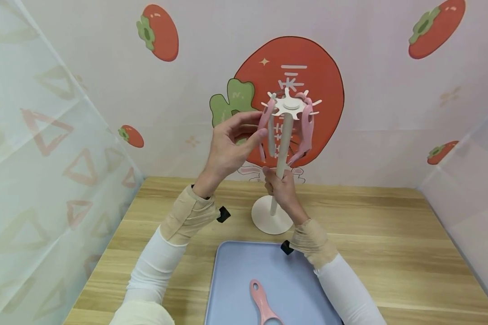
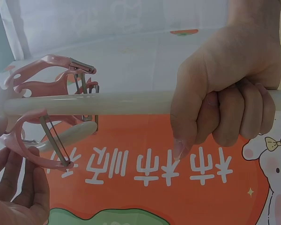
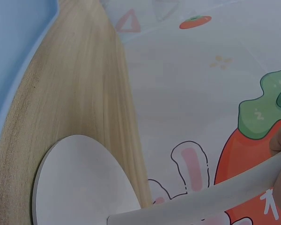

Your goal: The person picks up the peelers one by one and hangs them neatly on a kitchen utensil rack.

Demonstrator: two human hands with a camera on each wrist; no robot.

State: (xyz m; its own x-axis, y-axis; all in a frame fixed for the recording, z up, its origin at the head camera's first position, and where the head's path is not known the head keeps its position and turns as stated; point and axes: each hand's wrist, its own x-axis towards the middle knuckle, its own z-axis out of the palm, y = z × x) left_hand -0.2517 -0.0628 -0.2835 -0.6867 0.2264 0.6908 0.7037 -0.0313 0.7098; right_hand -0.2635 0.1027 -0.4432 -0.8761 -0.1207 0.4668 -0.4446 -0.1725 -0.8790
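A white rotating-style rack with hooks (image 1: 291, 106) tops a pale upright pole (image 1: 284, 142) on a round white base (image 1: 264, 220). My left hand (image 1: 229, 148) pinches a pink peeler (image 2: 23, 151) between thumb and fingers at the rack's left side. My right hand (image 1: 283, 188) wraps round the pole below the rack; its fingers (image 2: 243, 110) curl about it in the left wrist view. More pink peelers (image 1: 307, 126) and a pale-handled utensil (image 1: 271, 137) hang from the hooks. Whether the pinched peeler sits fully on its hook cannot be told.
A blue tray (image 1: 233, 266) lies in front of the stand on the wooden table (image 1: 390, 253). On it rests another pink peeler (image 1: 260, 295), partly cut off by the frame. Behind the table stands a fruit-printed backdrop (image 1: 374, 135).
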